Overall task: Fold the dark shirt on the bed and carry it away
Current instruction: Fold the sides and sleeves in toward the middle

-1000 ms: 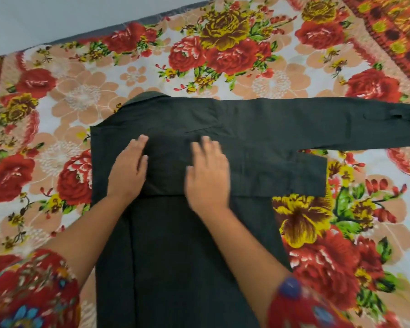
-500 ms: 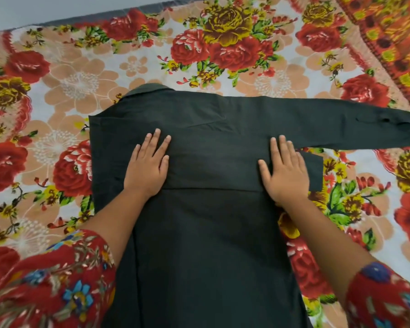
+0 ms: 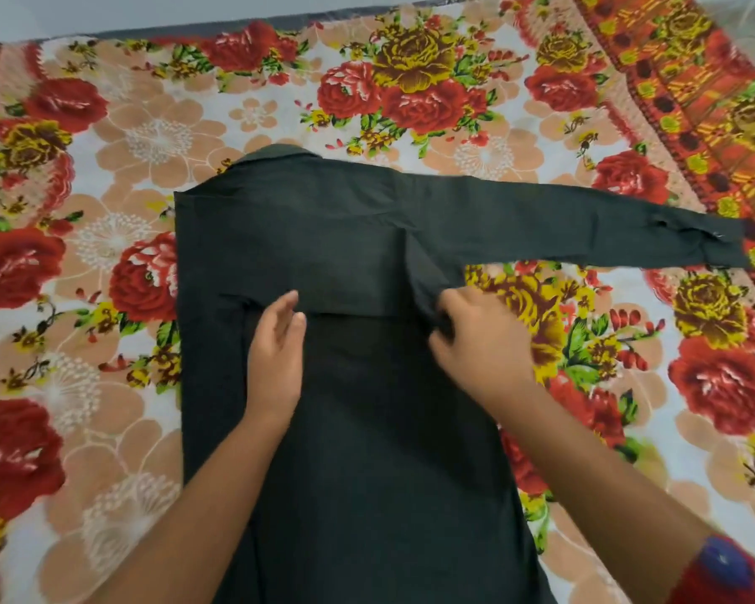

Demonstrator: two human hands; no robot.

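The dark shirt (image 3: pixel 323 237) lies flat on the bed, collar at the far end and body running toward me. One sleeve is folded across the chest; the other sleeve (image 3: pixel 585 228) stretches out to the right, its cuff near the bed's patterned border. My left hand (image 3: pixel 275 355) rests edge-on against the shirt's middle, fingers together and holding nothing. My right hand (image 3: pixel 476 337) pinches the fabric at the end of the folded sleeve, by the shirt's right side, and the cloth bunches up under its fingers.
The floral bedsheet (image 3: pixel 105 255) in red, yellow and peach spreads all around the shirt. A grey strip along the bed's far edge (image 3: pixel 149 32) meets a pale wall. A red and orange border band (image 3: pixel 694 137) runs down the right.
My right hand went from pressing flat on the folded sleeve's end to pinching and lifting it. My left hand turned from palm-down to edge-on and slid toward the middle.
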